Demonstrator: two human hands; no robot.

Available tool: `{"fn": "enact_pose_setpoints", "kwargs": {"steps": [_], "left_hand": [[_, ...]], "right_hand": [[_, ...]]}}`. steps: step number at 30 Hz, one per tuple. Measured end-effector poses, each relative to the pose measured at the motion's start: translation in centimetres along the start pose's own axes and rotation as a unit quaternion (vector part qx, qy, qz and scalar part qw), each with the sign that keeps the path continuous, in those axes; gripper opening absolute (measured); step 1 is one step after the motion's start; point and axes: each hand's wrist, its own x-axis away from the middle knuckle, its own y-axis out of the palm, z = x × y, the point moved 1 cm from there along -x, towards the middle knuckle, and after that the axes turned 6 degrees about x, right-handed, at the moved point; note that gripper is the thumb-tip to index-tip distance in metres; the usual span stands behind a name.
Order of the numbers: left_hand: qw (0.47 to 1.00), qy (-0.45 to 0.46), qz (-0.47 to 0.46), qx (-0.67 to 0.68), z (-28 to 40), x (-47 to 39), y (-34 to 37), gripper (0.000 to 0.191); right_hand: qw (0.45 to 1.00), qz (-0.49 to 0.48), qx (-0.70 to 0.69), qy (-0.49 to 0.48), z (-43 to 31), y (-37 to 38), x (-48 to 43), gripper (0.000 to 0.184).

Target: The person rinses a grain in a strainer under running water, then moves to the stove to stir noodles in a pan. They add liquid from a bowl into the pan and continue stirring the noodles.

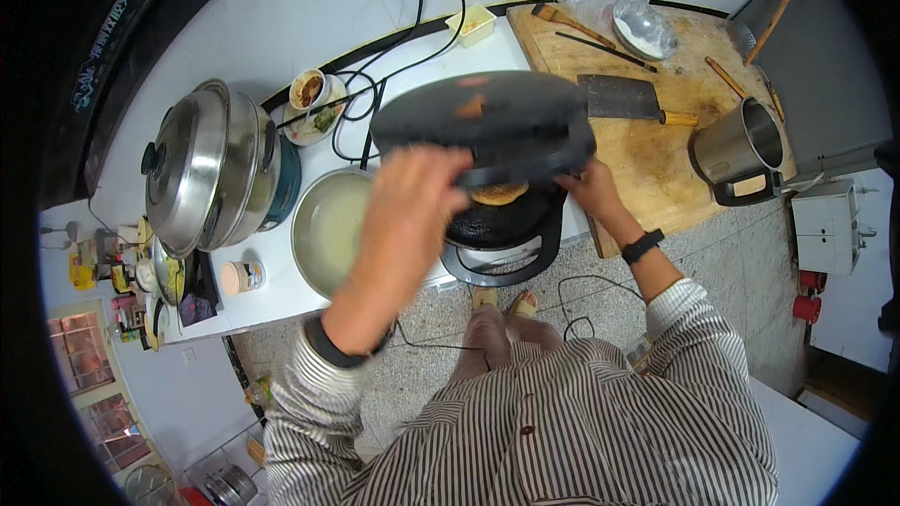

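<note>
A black electric griddle stands before me, its round lid (485, 109) tilted partly up over the lower pan (492, 226). One browned flatbread (500, 195) shows on the pan beneath the lid's front edge; the rest of the cooking surface is hidden. My right hand (596, 191) holds the lid's right front edge. Motion blurs my left hand (415, 207), which is at the lid's left front edge; whether it grips there is unclear. Below that hand and forearm, a metal bowl (316, 239) of pale liquid is partly covered.
At left stands a lidded steel pot (190, 169), with a paper cup (242, 276) nearby. Black cords (358, 95) run behind the griddle. On the wooden board (633, 154) at right lie a cleaver (622, 97), a brush (573, 24), a bowl of white powder (643, 31) and a steel jug (735, 144).
</note>
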Motion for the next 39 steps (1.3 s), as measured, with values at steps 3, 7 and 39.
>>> {"fn": "enact_pose_setpoints", "kwargs": {"steps": [3,7,39], "left_hand": [[0.998,-0.003,0.047,0.039,-0.4,-5.3,-2.7,0.026],[0.993,-0.05,0.059,0.092,-0.2,-7.9,-3.5,0.022],[0.998,-0.014,-0.062,0.023,1.8,7.3,6.0,0.039]], "right_hand": [[0.994,-0.012,0.103,-0.018,-3.9,2.6,-0.9,0.052],[0.973,-0.014,0.23,0.01,-7.0,6.1,-3.5,0.067],[0.992,0.081,0.047,0.089,0.7,-5.9,4.9,0.069]]}}
